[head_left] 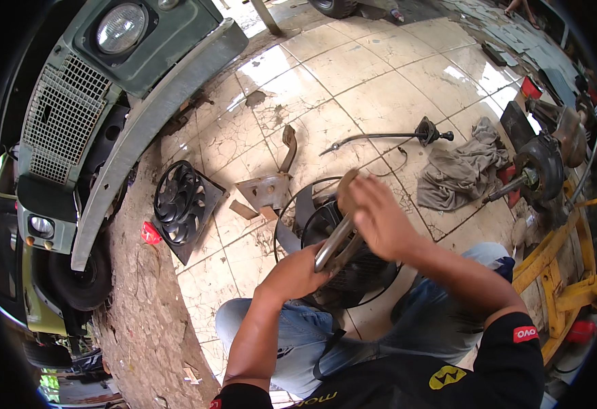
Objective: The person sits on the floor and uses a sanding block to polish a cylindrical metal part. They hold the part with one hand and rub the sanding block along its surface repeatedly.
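Note:
My left hand [293,274] is closed around the lower end of a shiny metal bar [334,244], which slants up and away from me. At its far end my right hand [381,217] curls over the bar, slightly blurred. A flat brownish piece [346,191] shows beside those fingers; whether it belongs to the bar, I cannot tell. Below both hands, between my knees, a black fan [312,228] with a thin round wire ring rests on the tiles, partly hidden by my hands. Just beyond it lies a worn metal pedal bracket [266,187].
A second black fan [179,208] lies left, by a red packet [150,233]. A gear lever [387,135] and a grey rag [461,167] lie ahead. The green vehicle's bumper [155,123] juts in at left. A yellow metal frame [564,290] and greasy parts [544,163] stand right.

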